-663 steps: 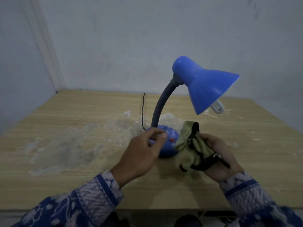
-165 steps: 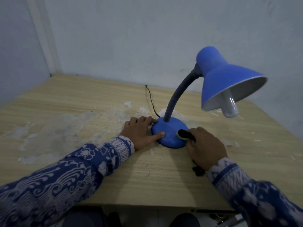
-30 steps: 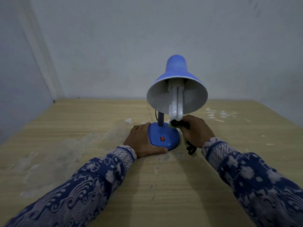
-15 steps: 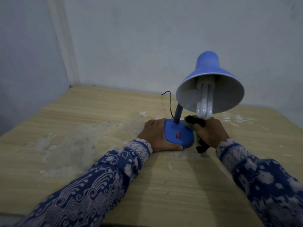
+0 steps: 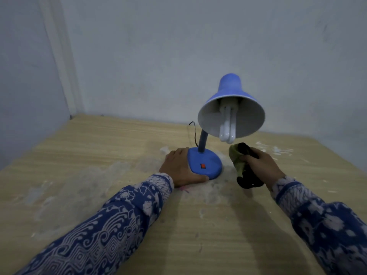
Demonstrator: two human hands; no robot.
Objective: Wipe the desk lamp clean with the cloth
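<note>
A blue desk lamp stands on the wooden table, its shade [image 5: 230, 90] facing me with a white bulb [image 5: 227, 128] inside. Its round blue base [image 5: 205, 163] carries a small red switch. My left hand [image 5: 178, 168] lies flat against the left and front edge of the base, thumb along the rim. My right hand [image 5: 260, 165] sits to the right of the base, a short gap away, closed on a crumpled olive and black cloth [image 5: 241, 161]. The cloth touches neither the base nor the shade.
The lamp's black cord [image 5: 194, 133] runs back from the base toward the wall. White dusty smears [image 5: 111, 175] cover the table left of the lamp, and small white flecks [image 5: 276, 151] lie at the right. Walls close in behind and at the left.
My right hand has pulled away from the lamp base to the right with the cloth. My left hand stays on the base. The view has shifted slightly.
</note>
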